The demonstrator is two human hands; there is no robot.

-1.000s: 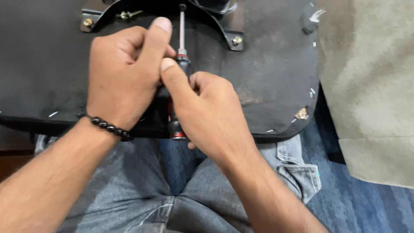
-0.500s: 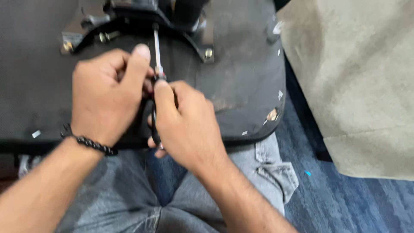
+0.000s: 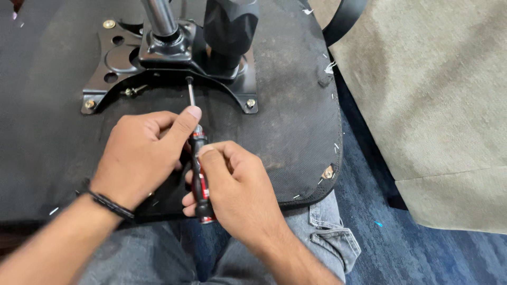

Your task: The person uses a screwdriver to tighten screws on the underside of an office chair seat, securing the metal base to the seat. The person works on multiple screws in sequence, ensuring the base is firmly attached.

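Note:
A screwdriver (image 3: 198,169) with a black and red handle lies between both hands, its thin metal shaft pointing up at the black metal mounting plate (image 3: 116,63) of an upturned chair seat (image 3: 296,121). My right hand (image 3: 237,190) wraps the handle. My left hand (image 3: 145,155) rests beside it, thumb pressed on the top of the handle near the shaft. The shaft tip sits at the plate's lower edge, below the chrome gas column (image 3: 158,18).
Bolts show at the plate's corners (image 3: 250,104), and a loose screw (image 3: 132,91) lies on its left side. A black lever knob (image 3: 229,31) stands right of the column. A beige upholstered piece (image 3: 438,105) fills the right side, over blue carpet (image 3: 401,243). My jeans-clad legs are below.
The view has shifted up, so the plate and column now show in full. The screwdriver tip has come down from the plate's middle to its lower edge; both hands keep their hold.

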